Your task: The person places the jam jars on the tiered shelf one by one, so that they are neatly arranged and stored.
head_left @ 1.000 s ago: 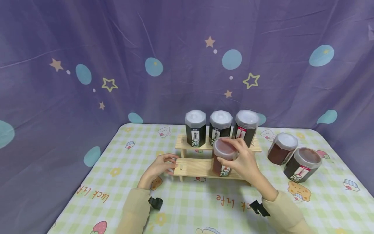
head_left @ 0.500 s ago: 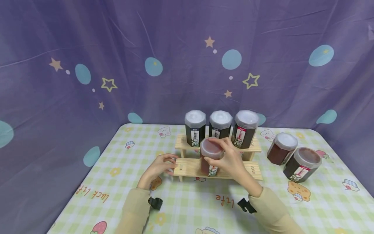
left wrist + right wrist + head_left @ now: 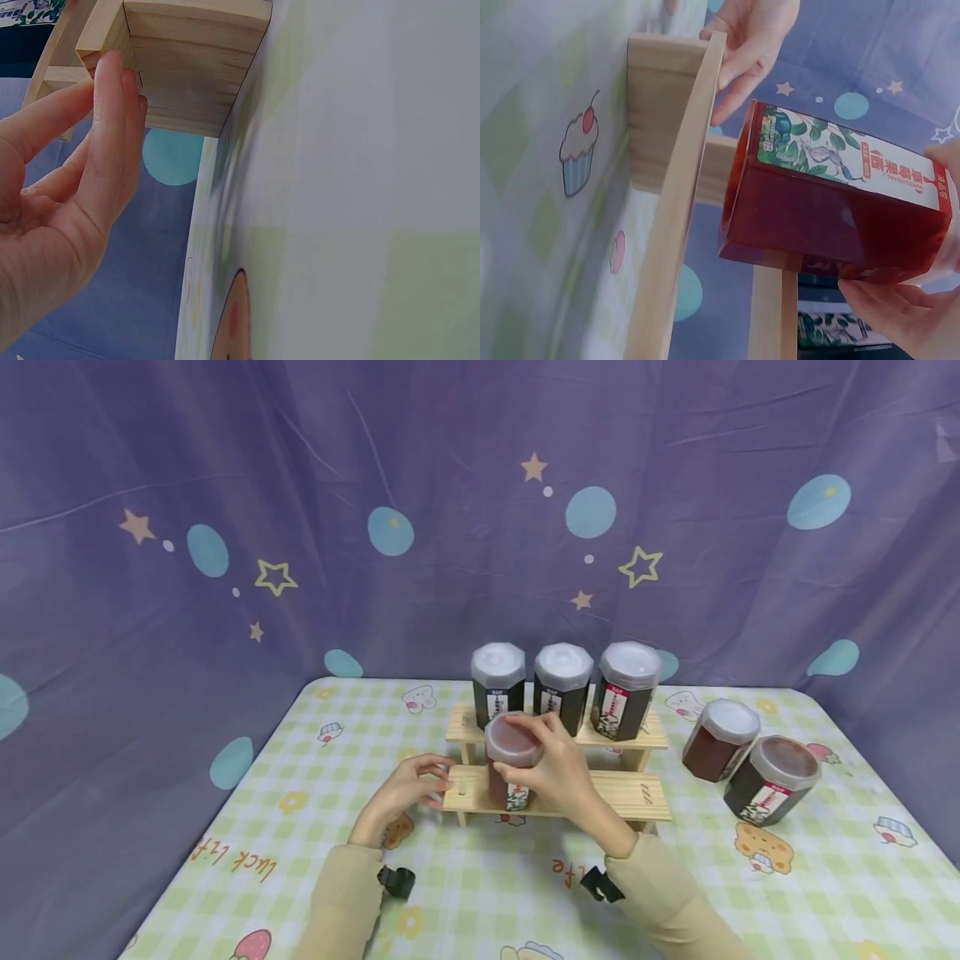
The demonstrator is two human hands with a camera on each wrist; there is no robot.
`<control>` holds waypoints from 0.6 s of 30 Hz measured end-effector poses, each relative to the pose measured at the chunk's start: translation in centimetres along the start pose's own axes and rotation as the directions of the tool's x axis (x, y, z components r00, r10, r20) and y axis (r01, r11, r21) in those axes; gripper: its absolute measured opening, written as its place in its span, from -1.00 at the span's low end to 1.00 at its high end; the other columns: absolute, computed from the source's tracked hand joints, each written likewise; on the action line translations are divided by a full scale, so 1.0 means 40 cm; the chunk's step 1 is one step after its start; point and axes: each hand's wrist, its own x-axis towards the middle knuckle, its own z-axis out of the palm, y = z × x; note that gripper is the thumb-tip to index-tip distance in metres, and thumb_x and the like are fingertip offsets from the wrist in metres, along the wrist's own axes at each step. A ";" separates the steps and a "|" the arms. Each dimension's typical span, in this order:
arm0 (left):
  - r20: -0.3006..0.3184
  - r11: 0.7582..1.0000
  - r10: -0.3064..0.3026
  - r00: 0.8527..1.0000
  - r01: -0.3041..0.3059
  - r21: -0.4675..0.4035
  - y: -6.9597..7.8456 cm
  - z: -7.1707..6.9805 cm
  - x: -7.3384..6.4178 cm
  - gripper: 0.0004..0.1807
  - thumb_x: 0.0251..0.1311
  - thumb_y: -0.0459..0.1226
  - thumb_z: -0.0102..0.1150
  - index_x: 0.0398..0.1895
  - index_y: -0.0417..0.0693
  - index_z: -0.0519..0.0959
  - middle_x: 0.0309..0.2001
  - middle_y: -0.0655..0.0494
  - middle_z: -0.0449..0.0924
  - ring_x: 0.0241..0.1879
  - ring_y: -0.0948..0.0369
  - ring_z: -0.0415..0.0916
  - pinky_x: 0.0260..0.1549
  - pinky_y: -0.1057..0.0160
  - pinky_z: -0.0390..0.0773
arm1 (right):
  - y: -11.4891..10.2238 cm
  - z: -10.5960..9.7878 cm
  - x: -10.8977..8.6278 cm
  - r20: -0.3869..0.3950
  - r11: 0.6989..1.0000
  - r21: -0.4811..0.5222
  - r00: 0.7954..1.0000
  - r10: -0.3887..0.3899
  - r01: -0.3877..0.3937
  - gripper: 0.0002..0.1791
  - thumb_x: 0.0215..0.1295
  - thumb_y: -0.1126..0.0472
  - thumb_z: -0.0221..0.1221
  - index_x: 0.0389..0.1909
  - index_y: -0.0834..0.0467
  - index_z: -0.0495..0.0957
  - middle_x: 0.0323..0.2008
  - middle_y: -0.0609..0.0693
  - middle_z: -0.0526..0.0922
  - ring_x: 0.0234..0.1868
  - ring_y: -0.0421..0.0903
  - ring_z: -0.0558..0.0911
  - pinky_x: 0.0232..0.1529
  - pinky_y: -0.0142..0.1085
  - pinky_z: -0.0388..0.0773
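My right hand (image 3: 558,768) grips a red-brown strawberry jam jar (image 3: 832,202) by its top, thumb and fingers around the pale lid. The jar is over the left part of the lower board of a two-step wooden rack (image 3: 592,792). In the right wrist view, its base looks a little above the board and slightly tilted. My left hand (image 3: 405,792) touches the left end of that lower board (image 3: 105,37) with fairly straight fingers. On the upper step, several dark jars are really three: left (image 3: 497,681), middle (image 3: 564,685) and right (image 3: 628,689), all upright.
Right of the rack, a red-brown jar (image 3: 720,739) and a dark jar (image 3: 771,781) stand close together on the checked tablecloth (image 3: 480,893). Behind the table hangs a purple curtain (image 3: 465,460) with stars and blue spots.
My right hand has carried the jam jar leftward along the lower board, baring its right part. My left hand has stayed at the rack's left end.
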 end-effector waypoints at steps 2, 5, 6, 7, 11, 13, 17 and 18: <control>-0.001 1.000 -0.001 1.000 0.001 -0.001 0.000 -0.001 0.001 -0.57 0.09 -0.41 0.11 0.07 -0.35 0.36 -0.23 -0.17 0.43 -0.51 0.14 0.51 -0.49 0.11 0.64 | -0.004 0.009 0.001 -0.003 1.000 -0.002 1.000 -0.002 0.002 -0.37 -0.31 0.10 0.42 -0.06 0.05 0.49 -0.31 0.06 0.43 -0.37 -0.07 0.51 -0.44 -0.33 0.55; -0.002 1.000 -0.004 1.000 0.004 -0.004 -0.001 -0.001 0.001 -0.57 0.09 -0.41 0.11 0.07 -0.34 0.37 -0.22 -0.17 0.43 -0.50 0.13 0.51 -0.48 0.10 0.64 | -0.010 0.021 0.002 -0.009 1.000 0.001 1.000 -0.015 0.015 -0.36 -0.32 0.10 0.43 -0.06 0.05 0.49 -0.31 0.07 0.42 -0.38 -0.07 0.51 -0.45 -0.32 0.55; -0.001 1.000 -0.004 1.000 0.004 -0.004 -0.001 -0.001 0.001 -0.57 0.09 -0.41 0.11 0.07 -0.34 0.37 -0.22 -0.17 0.43 -0.50 0.13 0.51 -0.48 0.10 0.64 | -0.011 0.025 0.002 -0.010 1.000 0.005 1.000 -0.020 0.020 -0.36 -0.32 0.10 0.43 -0.06 0.06 0.49 -0.32 0.07 0.41 -0.38 -0.07 0.51 -0.46 -0.32 0.56; -0.003 1.000 -0.007 1.000 0.007 -0.007 -0.001 -0.001 0.001 -0.57 0.09 -0.41 0.11 0.07 -0.32 0.37 -0.22 -0.17 0.43 -0.50 0.12 0.52 -0.48 0.10 0.64 | -0.012 0.029 0.003 -0.012 1.000 0.006 1.000 -0.024 0.024 -0.36 -0.32 0.10 0.43 -0.06 0.06 0.49 -0.32 0.06 0.41 -0.38 -0.08 0.51 -0.46 -0.33 0.56; 0.004 1.000 -0.005 1.000 0.005 -0.008 0.000 -0.001 0.001 -0.56 0.10 -0.40 0.11 0.07 -0.34 0.36 -0.21 -0.19 0.43 -0.49 0.12 0.51 -0.47 0.09 0.64 | -0.013 0.043 0.004 -0.025 0.999 0.000 0.999 -0.047 0.047 -0.36 -0.34 0.10 0.42 -0.08 0.08 0.48 -0.32 0.05 0.40 -0.39 -0.10 0.49 -0.49 -0.35 0.54; 0.008 1.000 -0.006 1.000 0.006 -0.014 0.004 -0.001 -0.001 -0.56 0.10 -0.41 0.11 0.08 -0.35 0.35 -0.20 -0.19 0.42 -0.50 0.12 0.51 -0.47 0.08 0.64 | -0.012 0.051 0.005 -0.036 0.998 -0.008 0.997 -0.062 0.062 -0.36 -0.34 0.09 0.42 -0.08 0.09 0.48 -0.33 0.04 0.40 -0.40 -0.11 0.49 -0.50 -0.36 0.53; 0.020 1.000 -0.010 1.000 0.011 -0.014 0.027 0.002 -0.013 -0.56 0.11 -0.44 0.07 0.08 -0.40 0.33 -0.20 -0.22 0.41 -0.49 0.10 0.50 -0.44 0.03 0.63 | -0.010 0.061 0.005 -0.046 0.997 -0.017 0.996 -0.071 0.070 -0.36 -0.34 0.08 0.41 -0.08 0.10 0.48 -0.33 0.04 0.40 -0.40 -0.11 0.49 -0.50 -0.36 0.54; 0.022 1.000 -0.011 1.000 0.011 -0.011 0.035 0.003 -0.016 -0.57 0.11 -0.45 0.06 0.08 -0.42 0.32 -0.20 -0.23 0.41 -0.49 0.10 0.50 -0.43 0.02 0.62 | -0.011 0.063 0.005 -0.047 0.997 -0.019 0.996 -0.071 0.070 -0.36 -0.33 0.07 0.42 -0.08 0.09 0.49 -0.33 0.04 0.40 -0.40 -0.10 0.50 -0.49 -0.35 0.54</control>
